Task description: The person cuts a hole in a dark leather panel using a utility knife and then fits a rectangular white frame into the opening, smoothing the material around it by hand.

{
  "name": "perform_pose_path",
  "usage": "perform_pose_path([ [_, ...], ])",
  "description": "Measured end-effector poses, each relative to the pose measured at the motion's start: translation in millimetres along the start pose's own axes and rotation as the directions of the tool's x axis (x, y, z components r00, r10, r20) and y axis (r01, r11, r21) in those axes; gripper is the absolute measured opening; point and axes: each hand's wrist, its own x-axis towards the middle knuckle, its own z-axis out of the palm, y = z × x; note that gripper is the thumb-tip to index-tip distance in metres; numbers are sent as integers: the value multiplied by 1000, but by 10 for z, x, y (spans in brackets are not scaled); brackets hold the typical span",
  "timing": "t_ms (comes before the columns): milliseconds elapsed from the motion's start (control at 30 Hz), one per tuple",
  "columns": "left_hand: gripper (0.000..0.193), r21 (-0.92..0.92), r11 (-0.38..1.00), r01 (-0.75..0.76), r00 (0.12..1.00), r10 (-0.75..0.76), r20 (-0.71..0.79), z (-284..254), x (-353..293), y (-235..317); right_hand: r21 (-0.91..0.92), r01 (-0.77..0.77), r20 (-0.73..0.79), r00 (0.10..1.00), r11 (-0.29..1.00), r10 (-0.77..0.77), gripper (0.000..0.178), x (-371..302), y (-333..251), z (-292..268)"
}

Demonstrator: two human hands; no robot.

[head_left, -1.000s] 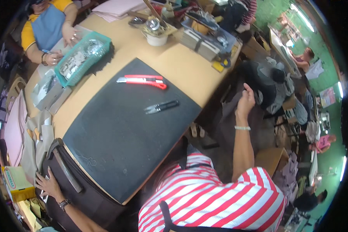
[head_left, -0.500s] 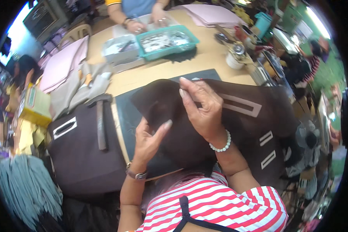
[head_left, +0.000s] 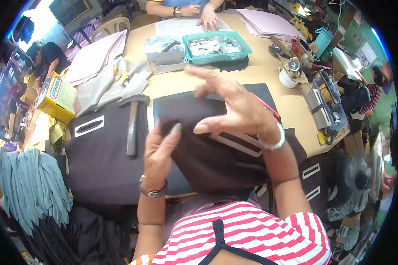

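The left hand (head_left: 157,158) pinches the left end of the brown cloth (head_left: 212,168) between thumb and fingers, and the cloth lies over the dark mat (head_left: 264,91) at the table's (head_left: 168,81) near edge. The right hand (head_left: 239,106) is spread wide over the cloth, thumb far from the fingers, but it is blurry, so I can't tell if it touches. A red knife (head_left: 265,105) peeks out beside it, a hammer (head_left: 132,128) lies left of the mat, and a teal basket (head_left: 216,58) sits near the table's far edge.
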Motion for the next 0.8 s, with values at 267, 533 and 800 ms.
perform_pose_path([
  [267, 30, 373, 910, -182, 678, 391, -623, -784, -722, 829, 318, -60, 603, 783, 946, -153, 32, -187, -35, 564],
  [533, 34, 593, 626, 506, 389, 448, -805, -2419, -2586, 1770, 461, 130, 530, 753, 878, -390, 21, -618, -748, 1998],
  [800, 25, 873, -280, 400, 387, 915, 116, -2316, -1362, 2593, 672, 189, 61, 950, 716, -308, 12, -516, -829, 1745],
])
